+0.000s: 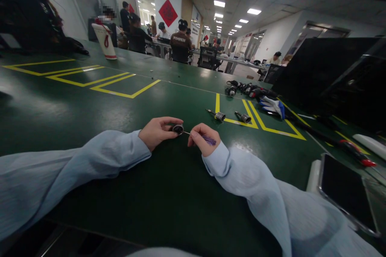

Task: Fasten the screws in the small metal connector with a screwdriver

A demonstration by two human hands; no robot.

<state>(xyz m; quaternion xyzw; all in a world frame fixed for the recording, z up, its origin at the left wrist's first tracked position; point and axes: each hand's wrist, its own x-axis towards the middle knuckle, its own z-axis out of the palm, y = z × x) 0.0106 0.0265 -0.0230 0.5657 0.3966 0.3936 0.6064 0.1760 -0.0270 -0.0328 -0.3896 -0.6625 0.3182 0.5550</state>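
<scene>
My left hand (157, 131) rests on the green table (90, 108) and pinches a small round metal part (178, 129) between thumb and fingers. My right hand (201, 138) is closed round a small screwdriver with a purple handle (208, 140). The screwdriver's thin shaft points left and its tip meets the metal part. Both forearms in light blue sleeves lie on the table.
Two more metal parts (220, 116) (243, 118) lie inside yellow floor-tape marks ahead. Beyond them are dark tools (241, 88) and blue-white gloves (273, 106). A phone (346, 192) lies at the right, a red-handled tool (357, 154) near it. Several people sit at far tables.
</scene>
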